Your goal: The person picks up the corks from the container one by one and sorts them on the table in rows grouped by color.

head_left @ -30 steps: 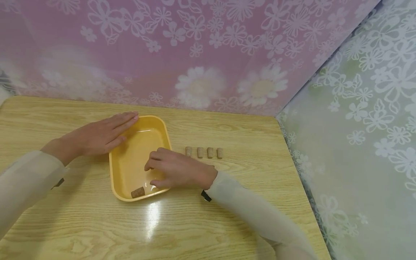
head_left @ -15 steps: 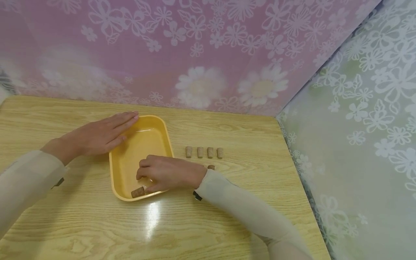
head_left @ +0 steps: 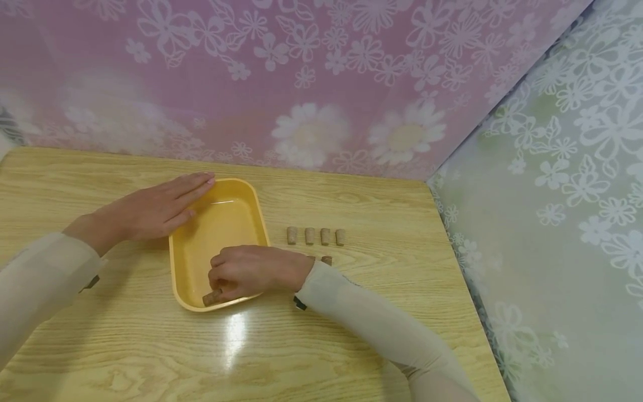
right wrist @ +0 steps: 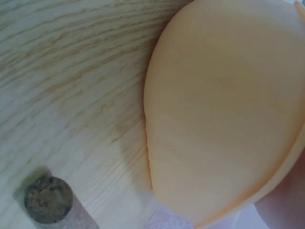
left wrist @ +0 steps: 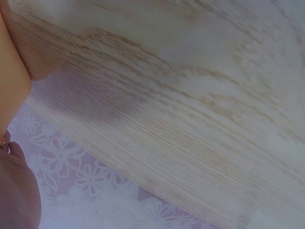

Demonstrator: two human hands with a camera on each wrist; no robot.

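A yellow rectangular tray (head_left: 221, 223) sits on the wooden table in the head view. My left hand (head_left: 153, 207) lies over its left rim, fingers straight. Down inside the tray, at the near-left corner, my right hand (head_left: 246, 271) pinches a brown cork (head_left: 211, 297) lying on its side; the thumb and fingertips cover its right end. In the right wrist view, the tray's outer wall (right wrist: 219, 100) fills the right half and hides the fingers. The left wrist view catches only part of the left hand (left wrist: 18, 186) beside the tray wall (left wrist: 12, 71).
Right of the tray, several corks (head_left: 310, 236) stand in a row. Nearer, another cork (head_left: 326, 261) shows beside the right wrist, with one more partly hidden. A cork (right wrist: 50, 200) stands in the right wrist view. A pink flowered wall covering (head_left: 341, 84) borders the table (head_left: 150, 357).
My right hand has moved left and down inside the tray to the cork, and its fingers have closed on it. My left hand has stayed on the rim.
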